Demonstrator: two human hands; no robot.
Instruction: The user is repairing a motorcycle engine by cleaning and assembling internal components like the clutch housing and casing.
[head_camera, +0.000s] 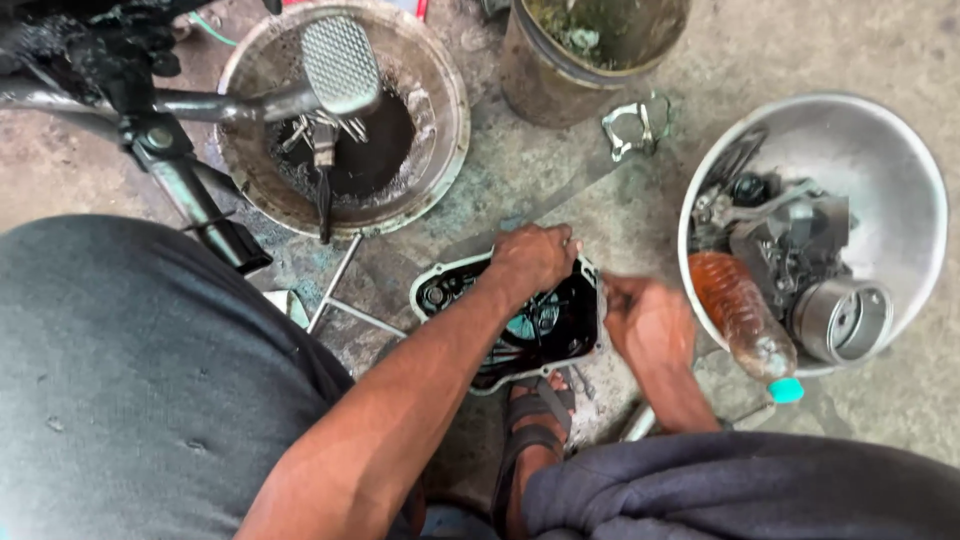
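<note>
Crouching over a concrete floor (900, 400), the person works on a black engine cover (560, 330) with a pale rim, which lies flat just beyond a sandalled foot (535, 420). The left hand (533, 258) rests on the far edge of the cover, its fingers curled down over the rim in a narrow grip. The right hand (648, 322) sits at the cover's right edge, touching or almost touching it; it is blurred, loosely closed, and whether it holds anything cannot be told. The inside of the cover is dark, and the left forearm crosses over it, so the parts within are hard to make out.

To the right of the cover stands a round metal bowl (880, 160) holding greasy engine parts, a short metal cylinder (842, 320) and a plastic bottle (745, 320) of amber liquid with a teal cap. Beyond the cover, to the left, a dirty pan (440, 90) holds black oil and small bits, partly hidden by a foot pedal (340, 62). A rusty can (560, 80) beyond the cover is cut off at the top.
</note>
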